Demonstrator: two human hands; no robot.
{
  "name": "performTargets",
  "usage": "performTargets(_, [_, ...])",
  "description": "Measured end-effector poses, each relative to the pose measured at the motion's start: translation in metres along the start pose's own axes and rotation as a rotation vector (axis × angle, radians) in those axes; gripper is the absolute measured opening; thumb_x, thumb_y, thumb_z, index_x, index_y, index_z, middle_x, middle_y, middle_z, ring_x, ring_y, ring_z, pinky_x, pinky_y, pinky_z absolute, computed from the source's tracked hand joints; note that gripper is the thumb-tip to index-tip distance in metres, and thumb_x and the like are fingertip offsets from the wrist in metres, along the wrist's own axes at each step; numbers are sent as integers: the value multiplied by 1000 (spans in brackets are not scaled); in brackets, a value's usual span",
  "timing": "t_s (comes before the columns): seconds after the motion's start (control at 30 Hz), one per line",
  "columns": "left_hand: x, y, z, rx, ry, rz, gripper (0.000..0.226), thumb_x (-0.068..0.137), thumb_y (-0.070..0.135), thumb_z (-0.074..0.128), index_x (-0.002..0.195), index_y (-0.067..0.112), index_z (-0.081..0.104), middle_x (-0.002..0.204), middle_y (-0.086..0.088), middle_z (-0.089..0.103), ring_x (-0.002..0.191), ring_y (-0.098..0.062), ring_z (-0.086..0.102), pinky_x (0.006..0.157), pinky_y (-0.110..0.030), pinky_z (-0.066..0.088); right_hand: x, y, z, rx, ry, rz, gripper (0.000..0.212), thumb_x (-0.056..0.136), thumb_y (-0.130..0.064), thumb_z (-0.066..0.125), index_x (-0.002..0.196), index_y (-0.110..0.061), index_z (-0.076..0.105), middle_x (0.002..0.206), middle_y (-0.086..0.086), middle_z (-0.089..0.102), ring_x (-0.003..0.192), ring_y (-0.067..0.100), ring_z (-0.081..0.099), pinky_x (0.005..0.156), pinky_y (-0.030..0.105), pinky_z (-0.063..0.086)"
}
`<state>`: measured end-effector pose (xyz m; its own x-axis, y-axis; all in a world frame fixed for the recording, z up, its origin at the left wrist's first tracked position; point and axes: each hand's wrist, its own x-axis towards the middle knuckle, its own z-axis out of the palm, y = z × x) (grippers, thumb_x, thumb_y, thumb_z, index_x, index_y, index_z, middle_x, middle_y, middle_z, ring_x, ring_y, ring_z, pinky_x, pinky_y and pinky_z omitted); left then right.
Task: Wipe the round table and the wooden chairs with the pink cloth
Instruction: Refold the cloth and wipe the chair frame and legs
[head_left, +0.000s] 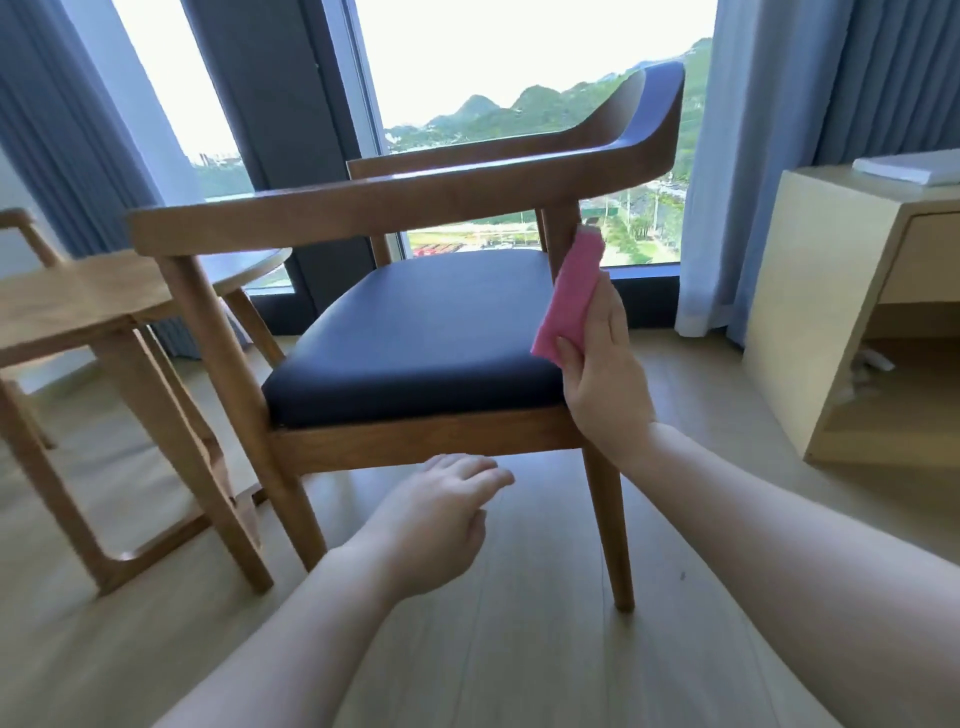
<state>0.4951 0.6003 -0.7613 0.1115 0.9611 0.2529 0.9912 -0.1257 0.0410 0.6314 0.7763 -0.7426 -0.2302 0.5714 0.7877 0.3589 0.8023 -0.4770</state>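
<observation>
The right hand (597, 374) grips the folded pink cloth (569, 296) and presses it against the rear upright of the wooden armchair (332, 208) beside its dark seat cushion (415, 332), while the left hand (441, 525) hovers open and empty below the seat's front rail.

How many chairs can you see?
2. The dark wooden chair with a navy seat is in the middle; a lighter wooden chair is partly cut off at the left edge.
</observation>
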Motion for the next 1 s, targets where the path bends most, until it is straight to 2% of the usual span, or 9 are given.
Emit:
performTargets(0.13, [0, 3, -6, 31, -54, 1, 47, 94, 17, 46, 139, 29, 44, 143, 11, 43, 133, -10, 34, 109, -18, 21, -46, 20, 10, -10, -105, 177, 72, 96, -29, 49, 152, -13, 6, 142, 15, 36, 114, 30, 52, 88, 38, 52])
performTargets(0.3, [12, 7, -21, 81, -87, 20, 47, 95, 19, 46, 140, 31, 42, 143, 12, 42, 134, -7, 31, 107, -12, 13, -69, 41, 16, -13, -214, 281, 71, 96, -31, 47, 152, -13, 6, 144, 18, 33, 121, 35, 46, 95, 48, 49])
performTargets(0.37, [19, 7, -28, 103, -83, 21, 46, 95, 20, 47, 140, 31, 42, 142, 13, 43, 134, -7, 33, 109, -15, 18, -77, 46, 17, 5, -247, 321, 72, 96, -28, 50, 152, -18, 5, 148, 18, 30, 127, 36, 42, 100, 47, 44])
performTargets(0.43, [25, 8, -34, 115, -69, 7, 45, 96, 21, 48, 139, 32, 44, 141, 14, 44, 133, -7, 34, 107, -13, 18, -89, 51, 17, -30, -261, 282, 81, 93, -22, 58, 149, -20, -1, 146, 19, 33, 121, 36, 47, 94, 43, 47])
performTargets(0.53, [30, 10, -41, 116, -61, 2, 42, 94, 20, 51, 135, 31, 48, 137, 14, 48, 130, -7, 37, 102, -8, 13, -98, 56, 15, 14, -264, 308, 77, 93, -18, 58, 143, -26, -1, 145, 21, 34, 115, 39, 52, 87, 42, 50])
performTargets(0.63, [29, 10, -43, 133, -74, 4, 41, 95, 21, 50, 134, 31, 48, 137, 14, 48, 129, -7, 37, 103, -9, 14, -93, 55, 16, 18, -263, 344, 77, 94, -23, 54, 151, -12, 3, 147, 18, 32, 113, 39, 54, 86, 43, 50])
performTargets(0.73, [26, 7, -42, 134, -81, -18, 41, 96, 22, 50, 135, 34, 47, 138, 15, 47, 131, -7, 36, 104, -12, 18, -75, 40, 14, 50, -212, 319, 73, 94, -31, 51, 151, -10, 11, 142, 15, 38, 110, 34, 56, 83, 41, 52])
performTargets(0.87, [21, -1, -42, 148, -96, -10, 42, 96, 23, 50, 136, 35, 45, 139, 15, 46, 132, -7, 36, 105, -15, 21, -34, 16, 7, 75, -97, 217, 65, 92, -36, 52, 144, -9, 25, 127, 13, 50, 99, 26, 60, 75, 26, 47])
performTargets(1.0, [23, -8, -52, 146, -74, 6, 41, 96, 24, 48, 135, 36, 46, 138, 17, 47, 132, -6, 36, 108, -17, 22, 14, -13, -5, 68, -22, 145, 67, 92, -33, 55, 146, -10, 25, 129, 12, 51, 105, 27, 58, 82, 30, 50])
